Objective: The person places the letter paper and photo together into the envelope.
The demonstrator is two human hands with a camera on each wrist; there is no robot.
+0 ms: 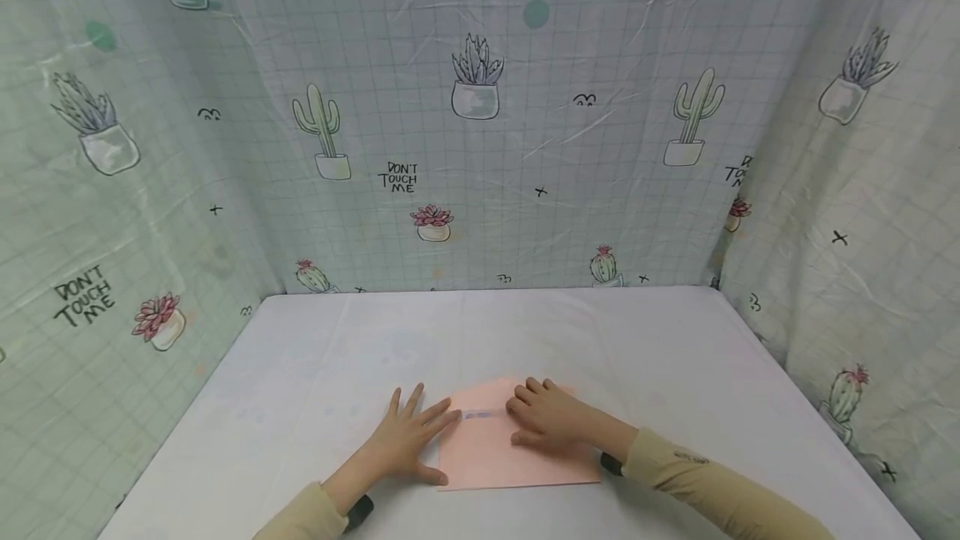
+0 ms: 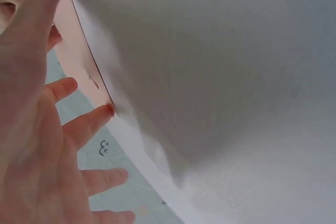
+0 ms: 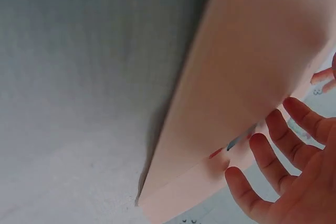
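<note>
A pink envelope (image 1: 502, 465) lies flat on the white table, with its flap side (image 1: 483, 394) folded out toward the far end. Near the fold shows a thin bluish strip (image 1: 478, 414); in the right wrist view, blue and red marks (image 3: 239, 139) appear there. My left hand (image 1: 405, 440) spreads its fingers at the envelope's left edge, thumb at the near corner and index finger by the fold. Over the envelope's right half rests my right hand (image 1: 551, 417), its fingers loosely bent, fingertips touching the paper around the fold. The palm hides part of the strip's right side.
The white table (image 1: 480, 323) stretches beyond and to both sides of the envelope. A cactus-printed curtain (image 1: 480, 157) encloses the table at the back, left and right. Dark wrist devices (image 1: 360, 513) sit under both wrists.
</note>
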